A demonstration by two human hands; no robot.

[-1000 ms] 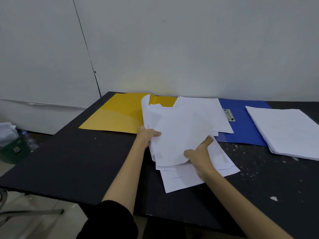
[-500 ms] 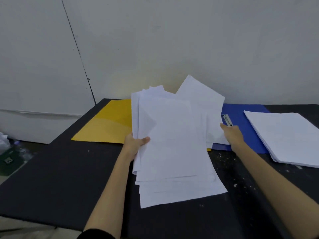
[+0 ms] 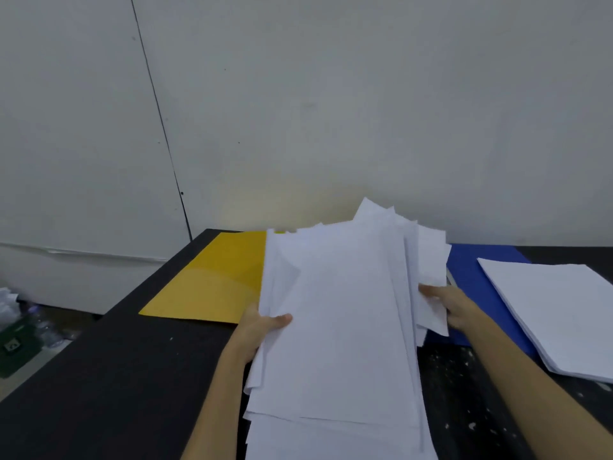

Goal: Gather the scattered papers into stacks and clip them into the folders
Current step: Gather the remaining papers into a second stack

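A loose, uneven bundle of white papers (image 3: 345, 320) is lifted off the black table, tilted up toward me. My left hand (image 3: 262, 330) grips its left edge, thumb on top. My right hand (image 3: 447, 307) holds the right edge, fingers on the outer sheets. Behind the bundle lies an open yellow folder (image 3: 212, 287) on the left and an open blue folder (image 3: 474, 277) on the right, both partly hidden by the papers. The blue folder's clip is mostly covered. A neat white paper stack (image 3: 560, 313) lies at the far right, overlapping the blue folder.
The black table (image 3: 116, 376) has white specks near my right forearm. A grey wall stands right behind the folders. Left of the table, on the floor, sit a green object (image 3: 16, 346) and crumpled white material.
The bundle has been raised and pulled nearer to me. My right hand moved from the blue folder's clip area onto the papers' right edge. The left hand kept its grip.
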